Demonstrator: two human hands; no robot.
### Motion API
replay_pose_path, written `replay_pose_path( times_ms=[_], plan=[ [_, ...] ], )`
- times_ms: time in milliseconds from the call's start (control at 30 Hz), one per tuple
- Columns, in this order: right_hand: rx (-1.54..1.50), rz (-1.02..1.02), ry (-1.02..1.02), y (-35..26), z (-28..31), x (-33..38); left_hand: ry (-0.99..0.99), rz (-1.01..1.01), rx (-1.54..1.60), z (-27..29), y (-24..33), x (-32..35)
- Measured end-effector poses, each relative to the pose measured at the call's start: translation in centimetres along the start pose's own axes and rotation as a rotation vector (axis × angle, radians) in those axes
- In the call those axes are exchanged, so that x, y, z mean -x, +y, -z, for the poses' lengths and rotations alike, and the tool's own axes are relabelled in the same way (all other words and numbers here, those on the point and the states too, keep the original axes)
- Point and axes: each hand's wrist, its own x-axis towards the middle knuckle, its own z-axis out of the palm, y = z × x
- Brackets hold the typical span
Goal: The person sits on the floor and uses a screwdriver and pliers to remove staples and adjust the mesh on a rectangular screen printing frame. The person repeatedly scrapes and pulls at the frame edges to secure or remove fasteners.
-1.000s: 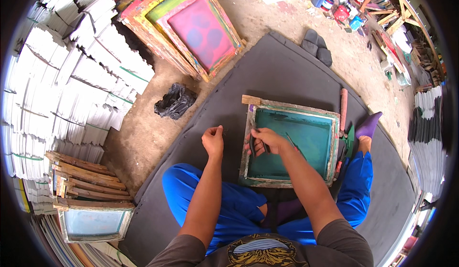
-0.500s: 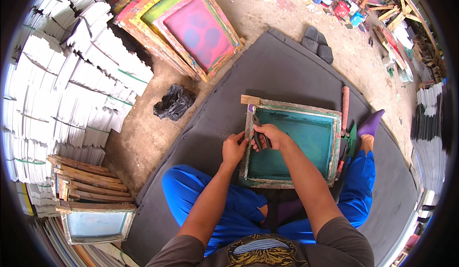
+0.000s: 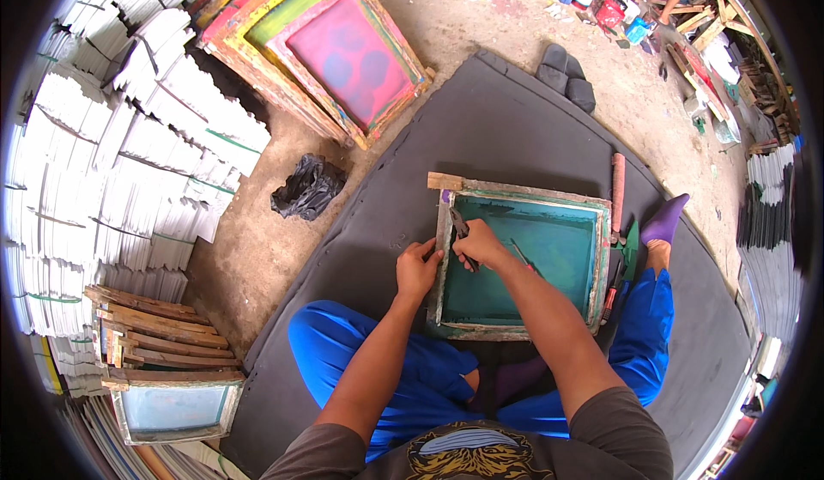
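Observation:
A wooden screen-printing frame (image 3: 602,261) with teal mesh lies in front of my crossed legs. My right hand (image 3: 481,246) is closed around dark-handled pliers (image 3: 457,220), their jaws near the inner side of the frame's left rail. At the outer side of that rail, my left hand (image 3: 417,269) has its thumb and fingers pinched on the wood. A thin tool with a reddish part (image 3: 523,255) lies on the mesh, partly behind my right forearm. A short wood block (image 3: 446,181) sits at the frame's far left corner.
Right of the frame lie a pinkish rod-like tool (image 3: 618,190), a green tool (image 3: 633,244) and a red-handled tool (image 3: 610,298). Colourful frames (image 3: 343,59), a black plastic bag (image 3: 309,186), bundled white stacks (image 3: 129,179) and dark slippers (image 3: 566,76) surround the mat (image 3: 378,222).
My right hand has turned and closed more over the pliers, shifting slightly left. The thin tool on the mesh now shows beside my forearm. My left hand stays at the rail.

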Motion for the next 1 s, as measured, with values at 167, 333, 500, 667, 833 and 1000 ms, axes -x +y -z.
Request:
replay_pose_path(
  times_ms=[167, 333, 500, 667, 833, 1000],
  plan=[
    [0.078, 0.051, 0.062, 0.2, -0.3, 0.1, 0.009, 0.016, 0.013, -0.2, 0.0, 0.1],
    [0.318, 0.167, 0.219, 0.4, -0.5, 0.4, 0.011, -0.007, 0.0, -0.2, -0.2, -0.1],
    [0.514, 0.251, 0.36, 1.8, -1.0, -0.3, 0.005, -0.002, -0.005, -0.1, -0.4, 0.0],
    [0.577, 0.352, 0.251, -0.4, -1.5, 2.3, 0.113, -0.01, 0.176, -0.2, -1.7, -0.2],
    [0.679, 0.377, 0.015, -1.0, -1.5, 3.8, -0.146, 0.487, 0.965, 2.3, 0.0, -1.5],
    [0.588, 0.193, -0.238, -2.8, -1.7, 4.4, -0.212, 0.64, 1.185, 2.7, -1.7, -1.9]
  ],
)
